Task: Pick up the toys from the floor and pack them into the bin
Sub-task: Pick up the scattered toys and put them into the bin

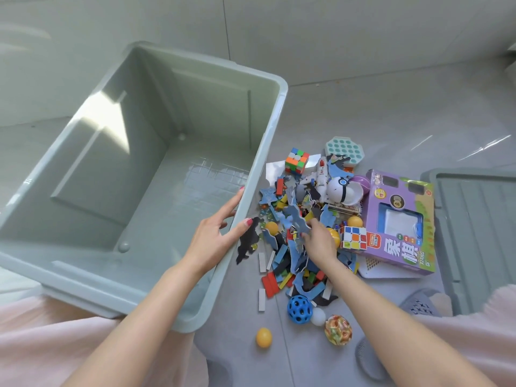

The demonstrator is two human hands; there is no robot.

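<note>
A large pale green bin (268,152) stands empty on the floor at left, tilted toward me. My left hand (216,237) grips its right rim, fingers inside and thumb outside. To the right lies a pile of toys: blue and dark puzzle pieces (296,255), coloured blocks, two puzzle cubes (296,160) (353,237), a toy shuttle (321,174) and a white ball capsule (342,191). My right hand (318,240) is down in the pile, fingers closed on a blue-grey puzzle piece (298,219).
A purple game box (402,222) lies right of the pile, with the bin's lid (474,236) beyond it. A teal pop toy (344,150) sits at the far side. Near me lie a blue holed ball (299,308), an orange ball (263,337) and a patterned ball (337,330).
</note>
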